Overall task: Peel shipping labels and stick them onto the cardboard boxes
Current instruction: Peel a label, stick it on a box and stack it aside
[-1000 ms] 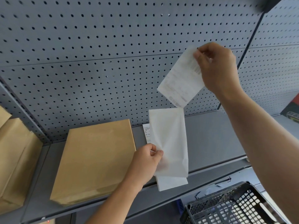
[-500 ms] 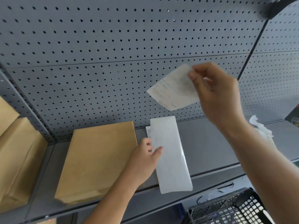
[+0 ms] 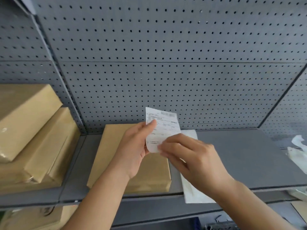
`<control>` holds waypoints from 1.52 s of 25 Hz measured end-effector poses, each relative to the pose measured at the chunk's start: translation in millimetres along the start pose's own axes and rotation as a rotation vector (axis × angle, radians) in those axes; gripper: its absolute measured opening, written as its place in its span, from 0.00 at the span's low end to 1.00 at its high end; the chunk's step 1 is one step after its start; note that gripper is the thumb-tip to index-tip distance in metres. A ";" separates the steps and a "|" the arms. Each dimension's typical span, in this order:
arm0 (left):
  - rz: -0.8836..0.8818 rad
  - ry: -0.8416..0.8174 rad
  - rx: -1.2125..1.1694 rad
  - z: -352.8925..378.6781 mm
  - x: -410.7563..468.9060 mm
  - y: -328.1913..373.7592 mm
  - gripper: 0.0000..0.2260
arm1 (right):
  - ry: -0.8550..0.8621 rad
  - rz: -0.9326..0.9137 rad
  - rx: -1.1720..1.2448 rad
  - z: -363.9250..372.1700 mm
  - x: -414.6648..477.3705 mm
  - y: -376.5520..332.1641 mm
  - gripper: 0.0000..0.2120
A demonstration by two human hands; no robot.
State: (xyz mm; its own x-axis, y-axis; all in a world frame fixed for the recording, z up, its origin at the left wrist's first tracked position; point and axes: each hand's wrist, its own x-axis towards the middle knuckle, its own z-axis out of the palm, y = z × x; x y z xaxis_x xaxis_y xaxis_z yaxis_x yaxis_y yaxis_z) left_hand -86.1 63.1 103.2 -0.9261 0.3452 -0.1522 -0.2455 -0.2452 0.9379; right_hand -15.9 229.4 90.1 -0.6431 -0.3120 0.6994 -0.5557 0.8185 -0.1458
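A white printed shipping label is held upright in front of the pegboard, above the far right corner of a flat brown box lying on the grey shelf. My left hand pinches the label's left edge with thumb and fingers. My right hand grips its lower edge. A white backing sheet lies flat on the shelf to the right of the box, partly under my right hand and overhanging the shelf's front edge.
Two brown boxes are stacked on the shelf section to the left. Crumpled white backing paper lies at the far right. The grey pegboard wall closes the back. Another box sits on the level below.
My right hand brought the label down from up high to just above the box. My left hand let go of the backing sheet, which now lies on the shelf, and took the label's left edge.
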 end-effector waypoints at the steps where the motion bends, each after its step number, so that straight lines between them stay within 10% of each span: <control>1: 0.015 0.022 0.027 -7.1 -0.9 -0.6 0.11 | -0.050 -0.005 0.032 5.2 0.0 -1.8 0.09; 5: 0.027 0.155 0.087 -33.7 -2.3 -3.3 0.08 | -0.125 0.224 0.379 19.0 6.4 -7.2 0.17; 8: -0.006 0.220 0.112 -52.9 0.7 -6.2 0.06 | 0.016 0.757 0.560 38.0 20.7 1.6 0.08; 11: -0.024 0.239 0.170 -68.1 6.4 -12.2 0.06 | -0.206 1.106 0.883 63.4 31.6 12.3 0.08; 38: 0.107 0.320 1.076 -127.0 60.3 -43.4 0.11 | -0.407 0.948 0.223 143.6 41.9 22.9 0.07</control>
State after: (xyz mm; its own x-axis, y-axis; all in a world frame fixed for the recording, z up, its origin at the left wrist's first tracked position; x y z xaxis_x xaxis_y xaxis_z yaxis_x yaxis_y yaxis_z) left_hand -167.7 -20.5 13.7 -0.9964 0.0830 0.0175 0.0709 0.7021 0.7086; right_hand -131.2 165.9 15.6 -0.9703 0.2367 -0.0491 0.2087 0.7180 -0.6640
